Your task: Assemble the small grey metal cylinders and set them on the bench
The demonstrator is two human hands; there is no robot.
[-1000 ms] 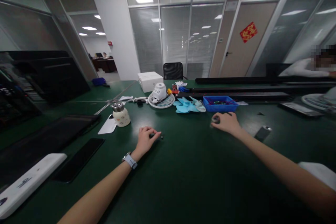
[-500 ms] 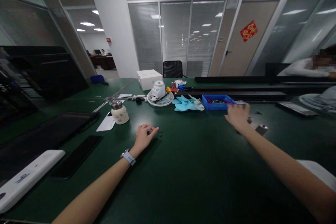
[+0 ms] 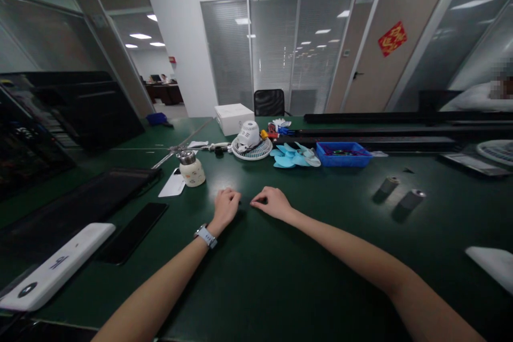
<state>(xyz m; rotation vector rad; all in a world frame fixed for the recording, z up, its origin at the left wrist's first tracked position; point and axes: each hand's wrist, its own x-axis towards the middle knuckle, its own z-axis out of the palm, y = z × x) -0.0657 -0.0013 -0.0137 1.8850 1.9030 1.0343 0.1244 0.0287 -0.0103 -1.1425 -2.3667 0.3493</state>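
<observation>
Curled left hand (image 3: 225, 204) and right hand (image 3: 271, 202) rest close together — on green table (image 3: 312, 267).

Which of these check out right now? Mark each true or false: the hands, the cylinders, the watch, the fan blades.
1. The left hand and right hand rest close together on the green table. True.
2. The right hand grips one of the grey cylinders. False: both lie on the table, well apart from it.
3. A watch sits on the left wrist. True.
4. The light blue fan blades lie inside the blue tray. False: they lie on the table beside it.
</observation>
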